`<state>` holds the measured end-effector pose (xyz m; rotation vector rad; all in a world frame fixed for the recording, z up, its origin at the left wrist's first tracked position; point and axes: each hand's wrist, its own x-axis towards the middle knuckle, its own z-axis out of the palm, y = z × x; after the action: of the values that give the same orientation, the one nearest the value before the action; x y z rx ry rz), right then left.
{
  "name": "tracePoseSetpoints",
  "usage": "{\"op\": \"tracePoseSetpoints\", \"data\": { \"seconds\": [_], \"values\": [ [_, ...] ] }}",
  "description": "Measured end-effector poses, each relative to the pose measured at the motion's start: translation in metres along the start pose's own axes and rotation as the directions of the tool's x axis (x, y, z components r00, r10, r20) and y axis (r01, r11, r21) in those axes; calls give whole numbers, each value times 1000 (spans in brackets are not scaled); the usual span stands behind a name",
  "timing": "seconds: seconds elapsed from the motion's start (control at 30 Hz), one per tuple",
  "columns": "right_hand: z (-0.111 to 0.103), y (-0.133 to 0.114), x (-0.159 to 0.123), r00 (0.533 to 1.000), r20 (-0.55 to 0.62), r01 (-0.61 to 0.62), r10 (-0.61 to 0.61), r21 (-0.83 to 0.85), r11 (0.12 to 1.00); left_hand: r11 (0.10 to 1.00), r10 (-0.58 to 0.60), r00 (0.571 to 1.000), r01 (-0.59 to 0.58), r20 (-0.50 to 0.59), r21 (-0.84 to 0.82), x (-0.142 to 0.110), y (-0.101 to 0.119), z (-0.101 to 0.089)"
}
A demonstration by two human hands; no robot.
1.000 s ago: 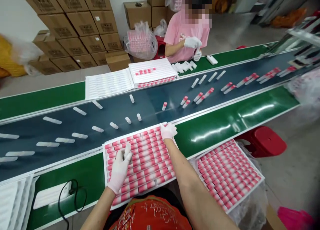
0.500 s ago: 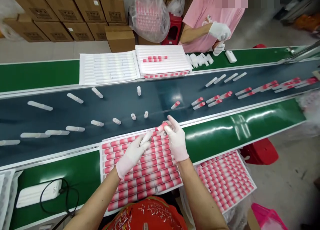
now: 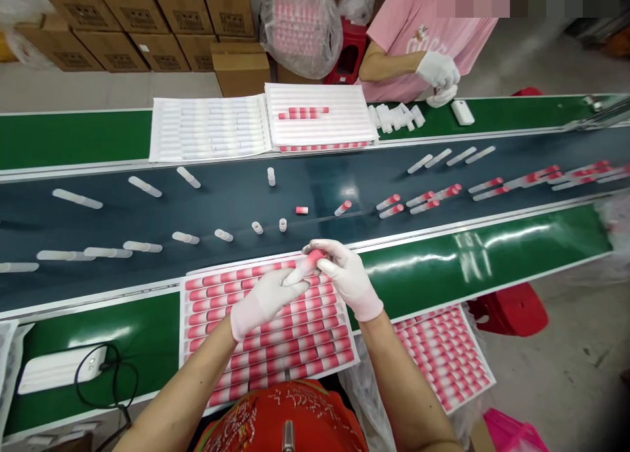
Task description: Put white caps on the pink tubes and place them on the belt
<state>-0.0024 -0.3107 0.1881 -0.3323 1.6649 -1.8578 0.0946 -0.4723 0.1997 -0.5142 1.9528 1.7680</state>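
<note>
In white gloves, both of my hands meet over the back edge of a tray (image 3: 184, 321) filled with rows of pink-and-white tubes. My left hand (image 3: 268, 300) is closed on the white end of a small pink-and-white tube (image 3: 306, 268). The fingers of my right hand (image 3: 350, 278) close round its pink end, partly hiding it. The tube tilts, pink end up and to the right. A short pink-and-white piece (image 3: 302, 210) lies on the dark belt (image 3: 221, 203) just beyond my hands.
White tubes (image 3: 142, 246) and pink-tipped ones (image 3: 391, 211) stand along the belt. Across it are white trays (image 3: 211, 127) and a co-worker's gloved hands (image 3: 440, 78). A white power bank (image 3: 62, 370) with a black cable lies left. Another full tray (image 3: 445, 353) sits lower right.
My hands have come together; the white tube and the pink part, apart before, now line up as one piece. A short pink-and-white piece now shows on the belt.
</note>
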Motion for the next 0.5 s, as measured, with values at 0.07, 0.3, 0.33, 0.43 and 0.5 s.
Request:
{"op": "tracePoseSetpoints", "data": {
  "seconds": [0.07,0.3,0.33,0.43,0.5],
  "values": [
    [2,1,-1,999,20,-47,47,-3,999,998,39,999,-37,-38,49,6,1,5],
    [-4,23,15,990,-40,-142,137,-214,967,964,82,947,4,-309,266,38,-29,29],
    [-11,26,35,990,34,-122,137,-276,953,975,75,946,-4,-316,220,42,-36,30],
    [-36,22,134,999,41,48,-29,-601,798,997,79,946,-78,-316,17,46,-56,23],
    [-46,12,214,988,-46,24,-150,-902,432,989,80,925,-120,-372,-85,42,-69,13]
  ]
}}
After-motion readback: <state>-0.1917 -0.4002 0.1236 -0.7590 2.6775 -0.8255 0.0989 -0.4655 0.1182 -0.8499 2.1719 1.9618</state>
